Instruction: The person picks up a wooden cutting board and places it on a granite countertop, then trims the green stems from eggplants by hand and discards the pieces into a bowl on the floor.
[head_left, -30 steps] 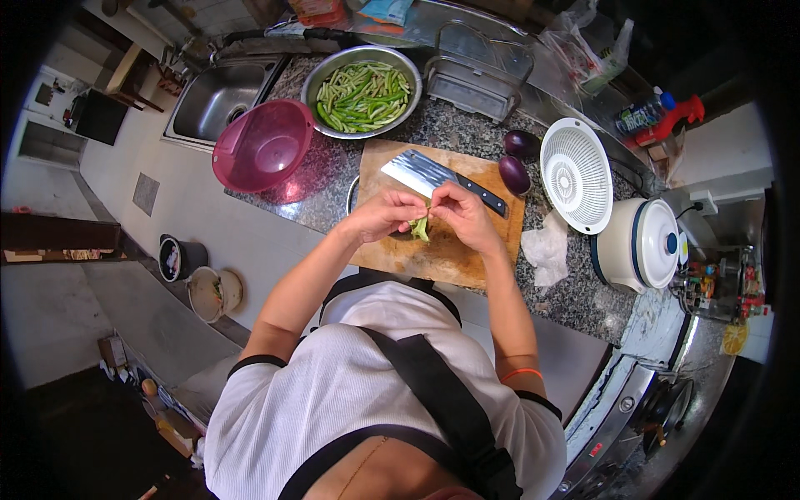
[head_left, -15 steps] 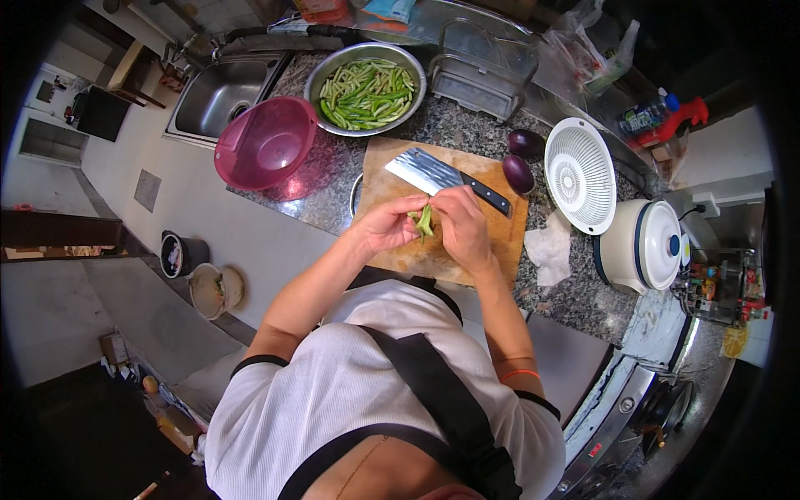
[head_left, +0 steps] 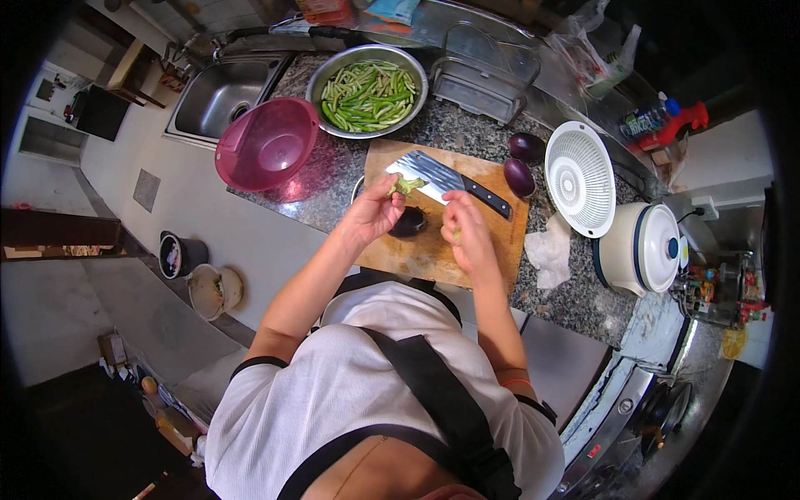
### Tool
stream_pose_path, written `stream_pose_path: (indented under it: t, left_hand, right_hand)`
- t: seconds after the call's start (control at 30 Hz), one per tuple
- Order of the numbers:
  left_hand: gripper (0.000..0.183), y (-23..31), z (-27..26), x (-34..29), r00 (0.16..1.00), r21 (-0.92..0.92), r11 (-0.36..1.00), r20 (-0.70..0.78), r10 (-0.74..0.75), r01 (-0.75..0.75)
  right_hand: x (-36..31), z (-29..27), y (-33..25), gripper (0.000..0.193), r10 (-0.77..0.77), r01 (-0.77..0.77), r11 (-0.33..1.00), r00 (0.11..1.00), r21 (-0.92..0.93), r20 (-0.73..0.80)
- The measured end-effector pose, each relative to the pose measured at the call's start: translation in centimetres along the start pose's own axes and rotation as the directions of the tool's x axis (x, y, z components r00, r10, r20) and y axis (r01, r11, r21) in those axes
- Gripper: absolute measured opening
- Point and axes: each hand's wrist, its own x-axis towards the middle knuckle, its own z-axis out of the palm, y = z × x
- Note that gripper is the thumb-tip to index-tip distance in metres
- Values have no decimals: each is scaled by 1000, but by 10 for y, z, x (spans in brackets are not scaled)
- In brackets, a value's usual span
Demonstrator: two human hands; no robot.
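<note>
Clearly, two hands work over one board [head_left: 404,260]: the left hand [head_left: 372,212] pinches one green cap [head_left: 407,185], while the right hand [head_left: 468,237], apart from it, curls its fingers on one small green bit [head_left: 457,237]. Three eggplants show: one [head_left: 408,222] on the board between the hands, two [head_left: 518,177] beside it on the counter [head_left: 583,304]. One knife [head_left: 487,197] lies on the board; one steel bowl [head_left: 320,115] holds many green pods [head_left: 367,96].
</note>
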Motion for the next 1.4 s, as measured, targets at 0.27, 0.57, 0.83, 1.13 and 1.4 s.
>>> stream_pose_path:
  t: [0.27, 0.57, 0.83, 1.13, 1.4]
  left_hand:
    - [19, -13, 7, -6, 999, -10, 999, 6, -41, 41]
    - [13, -16, 17, -4, 987, 205, 971, 83, -141, 121]
    - [17, -21, 10, -1, 971, 631, 750, 232, 61, -198]
    - [13, -21, 22, -2, 994, 515, 855, 106, 2, -57]
    - [12, -26, 16, 0, 987, 314, 949, 154, -49, -2]
  right_hand:
    - [12, 11, 20, 5, -341, 284, 816, 940, -504, -24]
    - [19, 9, -3, 3, -588, 517, 395, 777, -759, 224]
    - [21, -9, 8, 7, -286, 292, 855, 955, -428, 80]
    - [19, -4, 9, 12, -267, 266, 897, 963, -352, 48]
    - [18, 5, 5, 10, -287, 298, 915, 955, -270, 82]
